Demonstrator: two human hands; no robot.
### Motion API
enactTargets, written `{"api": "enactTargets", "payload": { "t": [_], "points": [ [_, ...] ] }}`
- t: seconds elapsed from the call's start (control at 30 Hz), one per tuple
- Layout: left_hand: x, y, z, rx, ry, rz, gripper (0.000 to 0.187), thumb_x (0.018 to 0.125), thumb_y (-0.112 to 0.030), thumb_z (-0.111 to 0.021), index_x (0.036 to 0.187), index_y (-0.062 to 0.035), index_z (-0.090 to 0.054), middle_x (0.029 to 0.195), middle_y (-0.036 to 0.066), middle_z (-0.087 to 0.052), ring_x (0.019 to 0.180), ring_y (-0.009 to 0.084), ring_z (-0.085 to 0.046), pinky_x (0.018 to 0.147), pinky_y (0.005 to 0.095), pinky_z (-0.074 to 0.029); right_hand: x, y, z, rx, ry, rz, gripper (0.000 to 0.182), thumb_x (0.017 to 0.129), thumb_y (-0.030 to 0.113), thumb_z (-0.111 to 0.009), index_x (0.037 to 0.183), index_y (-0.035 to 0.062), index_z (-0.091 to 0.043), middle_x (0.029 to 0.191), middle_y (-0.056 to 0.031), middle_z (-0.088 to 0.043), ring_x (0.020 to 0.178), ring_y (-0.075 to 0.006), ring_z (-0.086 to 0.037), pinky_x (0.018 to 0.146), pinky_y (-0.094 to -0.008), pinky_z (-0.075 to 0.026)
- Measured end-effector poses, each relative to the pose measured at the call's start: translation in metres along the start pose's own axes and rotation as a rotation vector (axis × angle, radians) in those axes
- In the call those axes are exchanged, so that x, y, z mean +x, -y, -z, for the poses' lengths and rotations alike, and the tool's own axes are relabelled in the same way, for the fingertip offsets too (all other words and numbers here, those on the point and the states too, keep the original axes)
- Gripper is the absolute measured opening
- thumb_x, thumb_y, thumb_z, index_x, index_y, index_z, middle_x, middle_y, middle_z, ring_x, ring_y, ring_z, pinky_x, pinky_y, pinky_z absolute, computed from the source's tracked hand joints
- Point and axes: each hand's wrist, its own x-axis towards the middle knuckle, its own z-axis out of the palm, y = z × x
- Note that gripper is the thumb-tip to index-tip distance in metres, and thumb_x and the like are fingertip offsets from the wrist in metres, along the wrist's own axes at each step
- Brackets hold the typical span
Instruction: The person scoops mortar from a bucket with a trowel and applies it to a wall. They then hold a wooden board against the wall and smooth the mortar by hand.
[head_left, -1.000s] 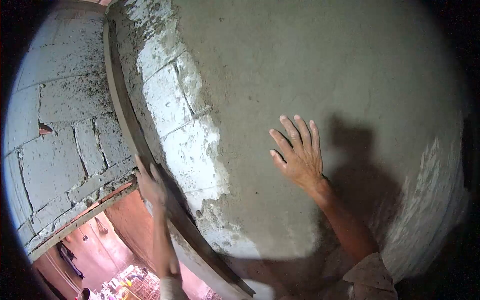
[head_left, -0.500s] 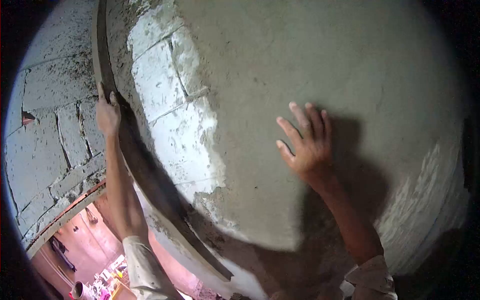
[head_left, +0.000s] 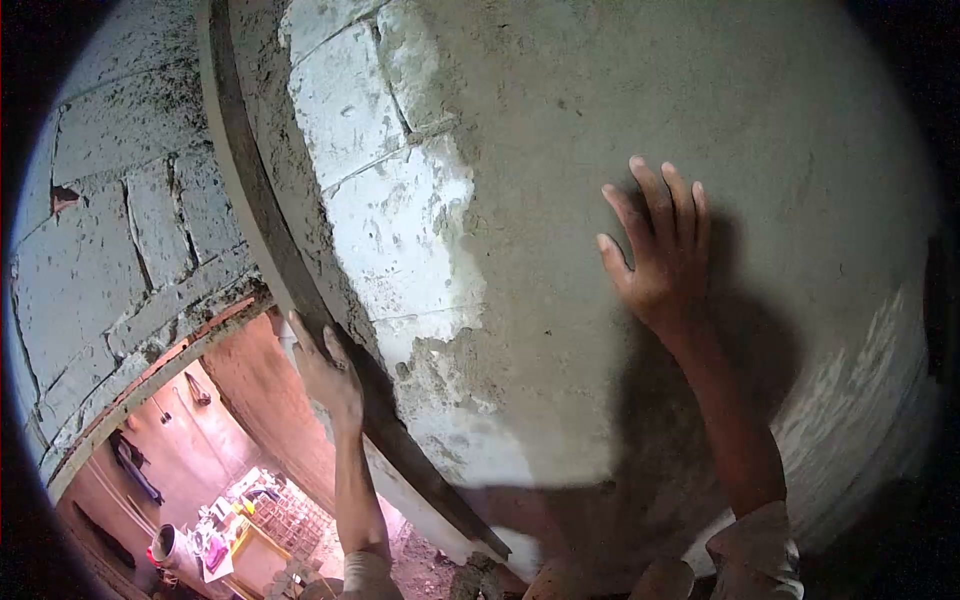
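A long, narrow wooden board runs down the edge of the wall, looking bowed in this view. My left hand lies against its lower half, fingers stretched along the outer side and thumb toward its face. To the right, my right hand is spread over the grey plastered wall, palm toward the surface and holding nothing. Its shadow falls on the plaster to its right. Between the board and the smooth plaster, a patch of bare pale blocks shows with a ragged mortar edge.
Rough blockwork stands left of the board. Below it, an opening shows a pinkish room with a bucket, a yellowish box, a wire rack and clutter. Dark rubble lies near the board's lower end.
My left hand has slid down along the board, its fingers now straighter. My right hand appears higher and further right in view, still spread. The view has shifted, showing more of the room below.
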Motion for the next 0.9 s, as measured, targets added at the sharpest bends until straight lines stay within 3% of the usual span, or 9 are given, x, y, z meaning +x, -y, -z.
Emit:
{"api": "enactTargets", "payload": {
  "t": [0.13,0.2,0.27,0.4,0.5,0.73,0.8,0.87,0.9],
  "points": [
    [0.061,-0.015,0.004,-0.086,-0.052,-0.044,0.054,0.1,-0.021,-0.049,0.149,-0.0076,-0.031,0.134,0.027,-0.051,0.12,0.0412,-0.053,0.098,0.0422,-0.043,0.001,0.001,-0.003,-0.056,0.026,-0.005,0.064,0.077,0.028,-0.076,0.134,0.0187,-0.048,0.146,-0.0106,-0.038,0.136,-0.0354,-0.034,0.11,-0.0604,-0.027],
    [0.117,-0.005,-0.01,-0.022,-0.154,-0.138,0.056,0.099,-0.026,-0.05,0.151,-0.0163,-0.029,0.11,0.027,-0.061,0.095,0.043,-0.06,0.083,0.0465,-0.048,0.001,-0.001,-0.005,-0.067,0.022,0.0,0.064,0.077,0.029,-0.076,0.134,0.0189,-0.048,0.146,-0.0109,-0.038,0.136,-0.0354,-0.034,0.11,-0.0605,-0.027],
    [0.183,-0.011,-0.012,0.035,-0.178,-0.135,0.056,0.099,-0.031,-0.049,0.151,-0.0192,-0.029,0.101,0.027,-0.064,0.089,0.0453,-0.061,0.079,0.0486,-0.049,0.002,-0.001,-0.006,-0.07,0.0,0.014,0.062,0.078,0.028,-0.075,0.134,0.0191,-0.048,0.146,-0.0114,-0.038,0.136,-0.0362,-0.033,0.11,-0.0606,-0.026],
    [0.295,-0.014,-0.019,0.082,-0.211,-0.221,0.059,0.098,-0.035,-0.049,0.151,-0.0192,-0.028,0.103,0.027,-0.066,0.09,0.0454,-0.063,0.075,0.0512,-0.05,0.003,0.0,-0.001,-0.076,0.003,0.005,0.062,0.077,0.028,-0.076,0.132,0.0193,-0.05,0.146,-0.0114,-0.038,0.136,-0.0365,-0.033,0.109,-0.0609,-0.027],
    [0.308,-0.016,-0.019,0.041,-0.238,-0.242,0.058,0.097,-0.034,-0.05,0.15,-0.0186,-0.03,0.104,0.027,-0.065,0.093,0.045,-0.063,0.077,0.0505,-0.049,0.003,-0.002,0.0,-0.043,0.029,0.018,0.057,0.081,0.024,-0.07,0.134,0.0174,-0.049,0.148,-0.0096,-0.036,0.138,-0.0347,-0.032,0.113,-0.0581,-0.024],
    [0.172,-0.027,-0.008,0.018,-0.198,-0.143,0.056,0.099,-0.029,-0.051,0.15,-0.016,-0.031,0.114,0.027,-0.062,0.099,0.0422,-0.062,0.083,0.0475,-0.048,0.002,-0.001,0.001,-0.007,0.04,0.0,0.062,0.077,0.023,-0.076,0.133,0.0159,-0.05,0.148,-0.0108,-0.037,0.137,-0.0361,-0.034,0.111,-0.0596,-0.026],
    [0.123,-0.007,-0.019,-0.038,-0.288,-0.29,0.058,0.099,-0.025,-0.052,0.15,-0.0119,-0.03,0.119,0.026,-0.059,0.102,0.0408,-0.06,0.086,0.0448,-0.047,0.001,-0.003,0.002,-0.011,0.034,0.0,0.065,0.075,0.025,-0.079,0.132,0.015,-0.05,0.147,-0.0121,-0.037,0.135,-0.0376,-0.035,0.109,-0.0613,-0.027],
    [0.064,-0.023,-0.003,-0.095,-0.049,-0.029,0.055,0.1,-0.022,-0.05,0.149,-0.0053,-0.031,0.137,0.026,-0.05,0.122,0.0383,-0.052,0.101,0.0392,-0.041,0.001,-0.001,0.001,-0.027,0.026,0.009,0.064,0.076,0.026,-0.078,0.132,0.0172,-0.05,0.146,-0.0107,-0.038,0.135,-0.0364,-0.036,0.109,-0.0606,-0.028],
    [0.039,-0.019,-0.005,-0.104,-0.069,-0.053,0.055,0.1,-0.021,-0.05,0.149,-0.0038,-0.031,0.139,0.026,-0.047,0.125,0.0381,-0.05,0.103,0.0392,-0.039,0.0,-0.001,0.0,-0.012,0.046,0.009,0.064,0.076,0.026,-0.078,0.132,0.0172,-0.05,0.146,-0.0107,-0.038,0.135,-0.0364,-0.036,0.109,-0.0606,-0.028]
  ]
}}
